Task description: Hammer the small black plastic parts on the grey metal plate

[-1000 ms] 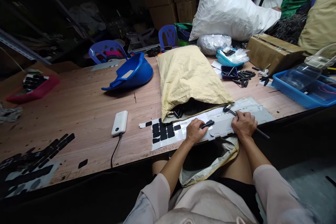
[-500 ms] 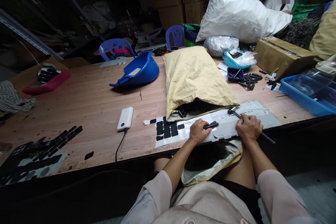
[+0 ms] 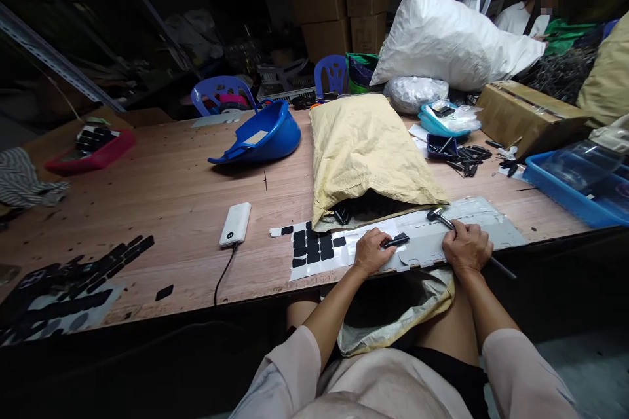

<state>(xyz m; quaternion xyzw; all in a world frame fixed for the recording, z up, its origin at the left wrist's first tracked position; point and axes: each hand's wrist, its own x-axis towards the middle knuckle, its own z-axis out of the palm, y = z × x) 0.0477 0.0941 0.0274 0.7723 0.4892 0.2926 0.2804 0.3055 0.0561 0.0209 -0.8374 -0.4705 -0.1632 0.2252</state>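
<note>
Here's my left grip [image 3: 372, 251], fingers pinched together on a slim black piece [image 3: 396, 241] that pokes out to the right at the near side of the counter [image 3: 187, 196], above a pale grey board [image 3: 472, 219]. Over to the right, my right grip [image 3: 469, 247] is clamped around the handle of a hammer [image 3: 435, 214], its metal head pointing far and left over the board, the handle's tail slanting near and right past the counter's edge.

Just beyond, a yellow sack [image 3: 368, 150] slumps with its mouth towards me, black parts showing in the dark inside. Left of my left grip, black patches [image 3: 313, 245] sit in rows on white backing; further left lies a white power bank [image 3: 236, 224], its cable running to the near edge. Down below, a second sack [image 3: 445, 294] gapes over my lap. Farther off, left of the yellow sack, sits a blue scoop [image 3: 265, 134]; at far right, a blue tray [image 3: 560, 186].
</note>
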